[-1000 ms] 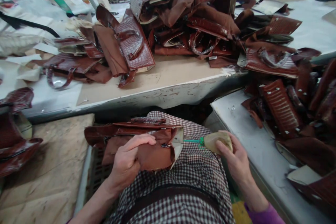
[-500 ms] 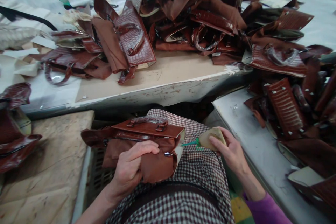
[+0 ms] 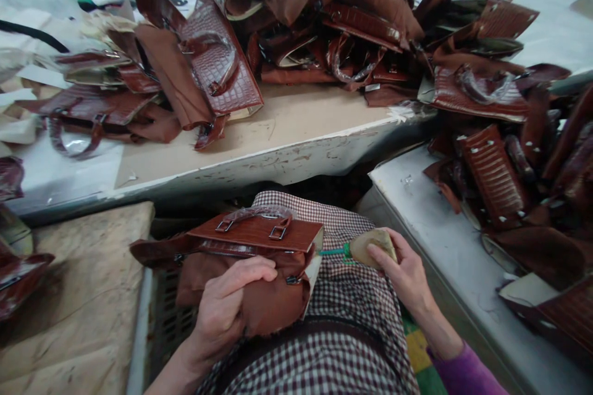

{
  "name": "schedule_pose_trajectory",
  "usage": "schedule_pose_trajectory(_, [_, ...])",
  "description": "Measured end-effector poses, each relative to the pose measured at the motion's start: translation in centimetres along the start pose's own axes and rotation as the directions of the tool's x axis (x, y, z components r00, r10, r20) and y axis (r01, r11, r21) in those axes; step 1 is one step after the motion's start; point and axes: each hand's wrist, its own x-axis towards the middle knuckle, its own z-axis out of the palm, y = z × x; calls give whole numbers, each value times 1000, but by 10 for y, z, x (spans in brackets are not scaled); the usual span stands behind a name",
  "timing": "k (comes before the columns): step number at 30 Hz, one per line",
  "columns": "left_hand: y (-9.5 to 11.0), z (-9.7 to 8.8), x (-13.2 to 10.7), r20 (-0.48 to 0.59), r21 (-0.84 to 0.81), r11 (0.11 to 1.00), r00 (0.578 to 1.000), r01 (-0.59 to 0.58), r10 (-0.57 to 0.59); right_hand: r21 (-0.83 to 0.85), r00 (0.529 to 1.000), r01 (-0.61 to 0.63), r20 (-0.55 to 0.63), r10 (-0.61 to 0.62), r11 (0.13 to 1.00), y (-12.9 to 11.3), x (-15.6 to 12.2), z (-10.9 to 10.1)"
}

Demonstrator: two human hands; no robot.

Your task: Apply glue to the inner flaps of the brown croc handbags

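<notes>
A brown crocodile-pattern handbag [image 3: 259, 241] lies on my lap, over a checked apron [image 3: 343, 321]. My left hand [image 3: 227, 308] is closed on the bag's soft brown lining and holds it down. My right hand [image 3: 401, 271] grips a tan squeeze bottle [image 3: 370, 247] with a green nozzle. The nozzle tip touches the bag's right end, by its pale inner edge. A plastic-wrapped handle with metal buckles lies on top of the bag.
A heap of brown bags and bag parts [image 3: 324, 31] covers the worktable [image 3: 278, 154] ahead. More brown pieces [image 3: 509, 173] lie on the grey table at my right. A wooden board [image 3: 78, 296] sits at my left, with dark red bags at its far edge.
The bag has tilted up on my lap, showing more of its top flap and handle. The bottle's nozzle stays at the bag's right end. Both hands have barely moved.
</notes>
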Motion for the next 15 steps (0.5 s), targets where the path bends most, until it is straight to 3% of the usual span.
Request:
schedule_pose_trajectory(8, [-1,1,-1,-21,-18,999,999,45,-45,160,980,-171,128,151,972,-12,-25,-4])
schedule_pose_trajectory(15, [0,1,0,0,26,999,1000,19,-19,255,951,-278,208,228,926,-13,-49,-3])
